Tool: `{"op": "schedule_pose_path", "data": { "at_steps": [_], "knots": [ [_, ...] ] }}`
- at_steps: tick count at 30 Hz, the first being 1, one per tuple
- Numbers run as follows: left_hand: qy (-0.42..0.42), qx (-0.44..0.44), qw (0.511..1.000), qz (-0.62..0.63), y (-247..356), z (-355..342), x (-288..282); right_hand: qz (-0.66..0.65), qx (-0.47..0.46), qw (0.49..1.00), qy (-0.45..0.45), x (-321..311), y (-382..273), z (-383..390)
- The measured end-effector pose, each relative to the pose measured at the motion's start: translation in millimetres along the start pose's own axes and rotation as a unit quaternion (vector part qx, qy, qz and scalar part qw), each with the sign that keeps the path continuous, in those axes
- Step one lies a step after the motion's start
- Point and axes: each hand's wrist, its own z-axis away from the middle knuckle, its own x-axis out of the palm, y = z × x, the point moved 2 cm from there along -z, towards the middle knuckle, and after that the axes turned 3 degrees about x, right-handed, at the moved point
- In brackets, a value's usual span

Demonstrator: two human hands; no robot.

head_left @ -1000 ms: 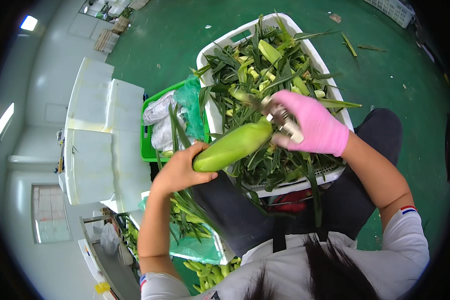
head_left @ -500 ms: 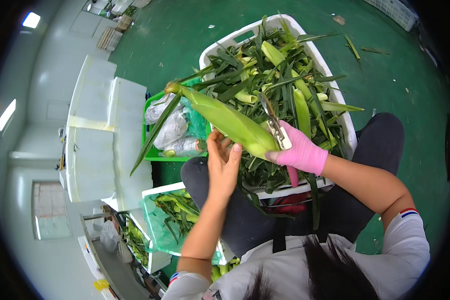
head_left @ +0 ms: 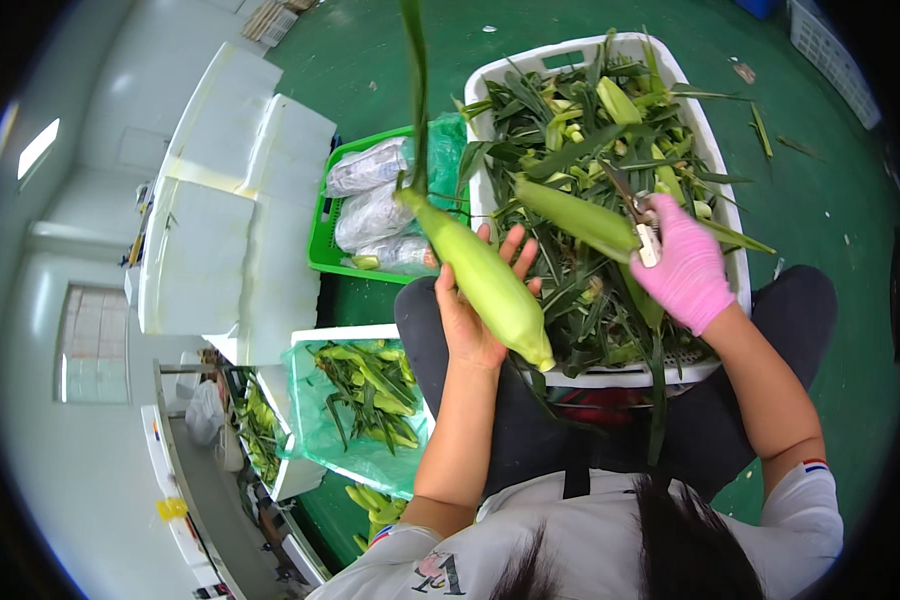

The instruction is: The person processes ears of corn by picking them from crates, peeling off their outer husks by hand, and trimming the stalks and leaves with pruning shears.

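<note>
My left hand [head_left: 473, 325] cradles an ear of corn [head_left: 485, 280], its fingers partly spread beneath and beside it. Pale green husk covers the ear, and a long leaf rises from its far end. In a pink glove, my right hand [head_left: 685, 262] is closed round a cutting tool with a metal blade and a white handle [head_left: 649, 246], which looks like pruning shears. A loose green husk piece [head_left: 580, 217] is pinched in the same hand, apart from the ear. Beneath that hand stands a white basket [head_left: 715, 135] heaped with husks and leaves.
Left of the white basket sits a green basket [head_left: 322, 245] of plastic-wrapped bundles. A white foam box [head_left: 348, 332] lined with green plastic holds ears of corn near my left knee. Large white foam boxes [head_left: 205, 250] are stacked at left. A pale crate [head_left: 832, 60] stands far right.
A husk piece has come off the ear into my right hand, which has moved right and up with the tool. My left hand now supports the ear alone, with its near end tilted lower.
</note>
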Motion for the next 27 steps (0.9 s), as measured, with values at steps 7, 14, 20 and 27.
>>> {"op": "schedule_pose_path", "data": {
  "at_steps": [7, 14, 20, 27],
  "knots": [
    [0.089, 0.016, 0.867, -0.491, 14.7, 19.6, -10.4, -0.183, -0.014, 0.946, -0.266, 2.5, -9.9, 19.6],
    [-0.110, -0.090, 0.741, -0.656, 31.7, 20.7, 5.8, -0.174, -0.209, 0.938, -0.215, 18.9, 3.6, 12.1],
    [-0.152, -0.255, 0.847, -0.440, 49.7, 12.1, -4.9, -0.328, -0.013, 0.872, -0.364, 8.5, -12.2, 20.3],
    [-0.050, -0.108, 0.971, -0.209, 38.8, 15.1, -14.8, -0.532, 0.147, 0.646, -0.528, 11.5, -18.0, 39.9]
  ]
}}
